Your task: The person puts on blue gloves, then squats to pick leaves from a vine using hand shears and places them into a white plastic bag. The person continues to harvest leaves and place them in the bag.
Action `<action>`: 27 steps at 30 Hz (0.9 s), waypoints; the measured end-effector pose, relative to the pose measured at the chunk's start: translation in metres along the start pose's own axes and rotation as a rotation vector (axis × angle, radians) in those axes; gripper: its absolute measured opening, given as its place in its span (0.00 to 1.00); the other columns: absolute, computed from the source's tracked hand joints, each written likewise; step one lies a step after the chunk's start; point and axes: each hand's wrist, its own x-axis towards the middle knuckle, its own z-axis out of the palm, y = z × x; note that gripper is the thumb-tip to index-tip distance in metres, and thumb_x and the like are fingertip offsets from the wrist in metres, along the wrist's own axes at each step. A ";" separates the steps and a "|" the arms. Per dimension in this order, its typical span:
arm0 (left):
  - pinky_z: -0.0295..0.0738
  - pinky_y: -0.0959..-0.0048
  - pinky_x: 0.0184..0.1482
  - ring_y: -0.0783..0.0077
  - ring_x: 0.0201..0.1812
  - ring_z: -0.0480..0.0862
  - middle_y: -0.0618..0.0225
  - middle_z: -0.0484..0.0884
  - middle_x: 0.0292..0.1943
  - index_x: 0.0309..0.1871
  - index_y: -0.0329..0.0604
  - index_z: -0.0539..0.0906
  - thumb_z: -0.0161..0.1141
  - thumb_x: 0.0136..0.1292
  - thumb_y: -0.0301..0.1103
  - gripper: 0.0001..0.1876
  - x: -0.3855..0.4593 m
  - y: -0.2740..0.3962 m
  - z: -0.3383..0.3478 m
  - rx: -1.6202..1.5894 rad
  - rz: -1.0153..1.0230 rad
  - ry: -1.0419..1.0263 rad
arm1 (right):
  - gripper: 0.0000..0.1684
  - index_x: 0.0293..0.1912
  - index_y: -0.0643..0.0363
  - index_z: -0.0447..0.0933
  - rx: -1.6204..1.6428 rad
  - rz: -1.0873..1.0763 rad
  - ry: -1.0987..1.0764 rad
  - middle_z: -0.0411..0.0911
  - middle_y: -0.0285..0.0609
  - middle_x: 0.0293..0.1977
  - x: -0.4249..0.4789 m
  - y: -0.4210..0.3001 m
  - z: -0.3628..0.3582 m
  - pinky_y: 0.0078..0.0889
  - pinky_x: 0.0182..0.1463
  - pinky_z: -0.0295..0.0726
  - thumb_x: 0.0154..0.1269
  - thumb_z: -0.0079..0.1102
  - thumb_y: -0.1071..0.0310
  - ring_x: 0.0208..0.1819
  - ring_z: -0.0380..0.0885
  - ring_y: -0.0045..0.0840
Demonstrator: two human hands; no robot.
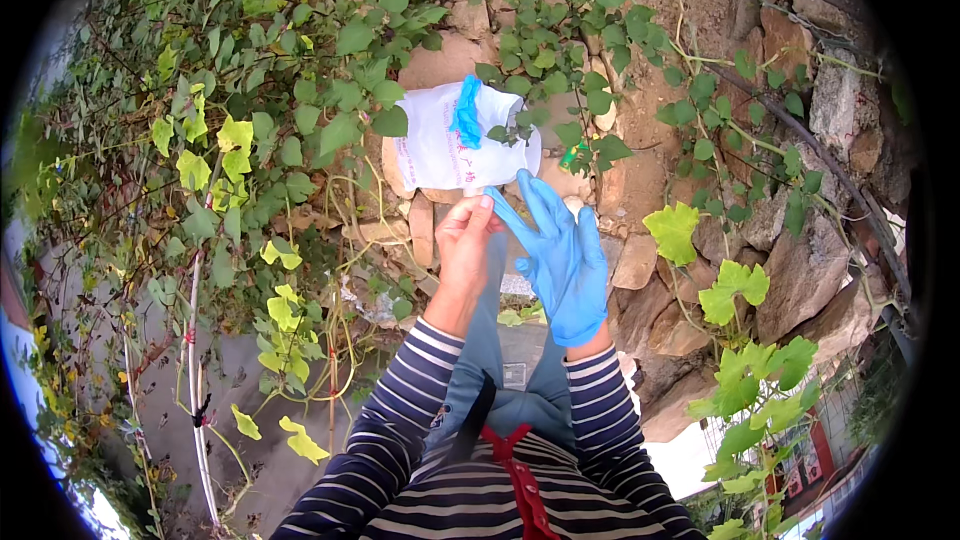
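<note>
My right hand (561,262) wears a light blue disposable glove (574,285) that reaches the wrist; its fingers are spread and it holds nothing. My bare left hand (466,244) pinches the tip of one glove finger between thumb and forefinger, drawing the material out towards the left. Just beyond both hands, a white plastic bag (431,154) with printed writing lies flat on the stones. On top of the bag rests a crumpled blue glove (466,112).
Leafy vines (285,52) crowd the left side and hang over the stones near the bag. A small green wrapper (572,156) lies right of the bag. Rough stone blocks (802,270) and a dark bare branch (806,139) stand at the right. Pale poles (195,345) rise at the lower left.
</note>
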 end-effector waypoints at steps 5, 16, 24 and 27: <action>0.71 0.77 0.36 0.80 0.30 0.75 0.73 0.78 0.28 0.37 0.40 0.78 0.57 0.61 0.35 0.08 -0.006 -0.017 -0.002 -0.047 0.019 0.087 | 0.38 0.66 0.59 0.50 0.287 -0.028 -0.108 0.49 0.41 0.67 0.010 0.009 -0.020 0.29 0.52 0.74 0.66 0.34 0.42 0.66 0.52 0.41; 0.71 0.79 0.36 0.80 0.34 0.75 0.73 0.78 0.32 0.39 0.36 0.76 0.53 0.59 0.20 0.06 -0.018 -0.037 -0.022 0.450 0.043 -0.298 | 0.45 0.68 0.47 0.44 0.383 -0.107 -0.019 0.42 0.47 0.67 0.025 0.019 -0.032 0.77 0.56 0.51 0.59 0.42 0.35 0.68 0.37 0.47; 0.70 0.78 0.37 0.78 0.35 0.74 0.70 0.75 0.40 0.47 0.38 0.75 0.49 0.59 0.18 0.13 -0.011 -0.048 -0.025 0.248 -0.067 -0.403 | 0.47 0.68 0.45 0.42 0.620 -0.112 0.064 0.36 0.52 0.67 0.022 0.017 -0.065 0.81 0.57 0.39 0.57 0.48 0.37 0.69 0.32 0.50; 0.70 0.80 0.37 0.81 0.32 0.73 0.70 0.73 0.36 0.50 0.38 0.74 0.49 0.57 0.17 0.17 -0.003 -0.048 -0.024 0.110 -0.391 -0.550 | 0.47 0.68 0.45 0.42 0.737 -0.079 0.104 0.35 0.50 0.68 0.024 0.017 -0.080 0.81 0.58 0.35 0.57 0.48 0.37 0.69 0.33 0.48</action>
